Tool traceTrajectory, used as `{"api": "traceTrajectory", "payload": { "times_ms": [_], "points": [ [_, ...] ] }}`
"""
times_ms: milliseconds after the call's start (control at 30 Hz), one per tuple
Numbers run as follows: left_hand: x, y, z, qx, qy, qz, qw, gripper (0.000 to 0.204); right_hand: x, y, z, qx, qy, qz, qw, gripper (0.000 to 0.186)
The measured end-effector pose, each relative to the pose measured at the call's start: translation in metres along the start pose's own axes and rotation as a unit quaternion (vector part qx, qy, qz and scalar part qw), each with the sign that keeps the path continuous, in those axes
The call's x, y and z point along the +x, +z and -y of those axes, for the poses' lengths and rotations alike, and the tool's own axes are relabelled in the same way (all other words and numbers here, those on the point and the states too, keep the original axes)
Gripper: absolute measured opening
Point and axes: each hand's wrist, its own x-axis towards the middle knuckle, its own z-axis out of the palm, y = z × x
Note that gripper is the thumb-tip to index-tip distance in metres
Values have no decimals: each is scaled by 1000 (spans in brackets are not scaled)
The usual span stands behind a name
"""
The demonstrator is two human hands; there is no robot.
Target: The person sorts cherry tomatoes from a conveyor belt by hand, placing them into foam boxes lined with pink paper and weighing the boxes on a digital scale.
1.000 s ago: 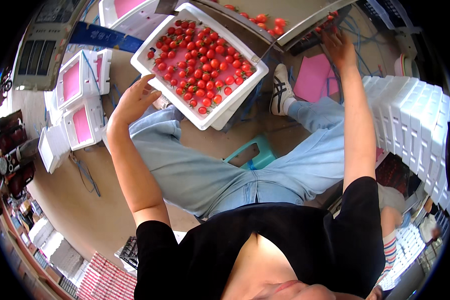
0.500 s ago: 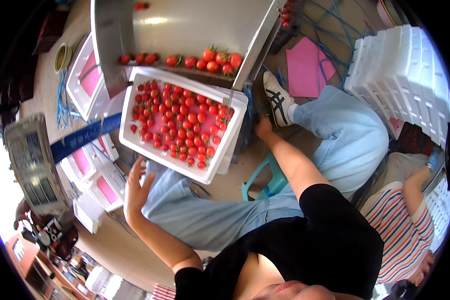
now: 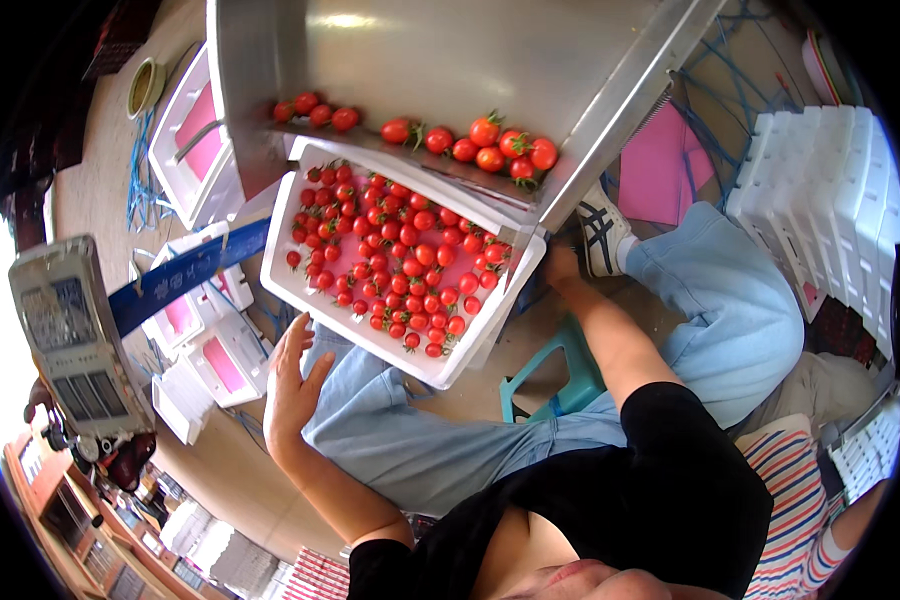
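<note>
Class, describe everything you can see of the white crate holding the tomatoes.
The white crate is a shallow, open rectangular box, apparently foam or plastic, with raised walls and rounded corners. Small red tomatoes are scattered across a pink lining, which shows through the gaps. The crate sits slantwise in view, open side up, its far edge close along the metal tray. The left hand is near its lower-left edge; whether it touches is unclear.

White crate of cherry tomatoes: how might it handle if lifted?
The white crate would probably stay stiff: its rim shows no obvious sag. The cherry tomatoes, round and loose inside, would likely roll if it tilted; their glossy skins suggest they may be slippery.
</note>
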Motion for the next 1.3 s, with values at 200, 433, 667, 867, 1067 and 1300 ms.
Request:
{"api": "traceTrajectory", "payload": {
  "times_ms": [200, 433, 667, 867, 1067, 1300],
  "points": [
    [-9, -2, -8, -16, 55, -17, 998, 61, -13, -73, -4, 159, 52, -186, 968, 21],
    [-25, -1, 10, -26, 56, -42, 997, 61, -156, -170, 127, 613, 53, -18, 788, 20],
    [-21, 10, 20, -12, 6, -8, 1000, 63, -202, -215, 233, 387, -277, 9, 879, 44],
    [-27, 24, 13, 4, 77, -58, 995, 60, -231, -159, 122, 39, -385, 135, 912, 29],
    [-62, 32, -29, -62, 157, -83, 982, 54, -228, -90, 59, -287, -334, 427, 790, 58],
    [-43, 19, -51, -120, 164, -175, 963, 47, -232, -81, 42, -218, -334, 446, 801, 64]
  ]
}}
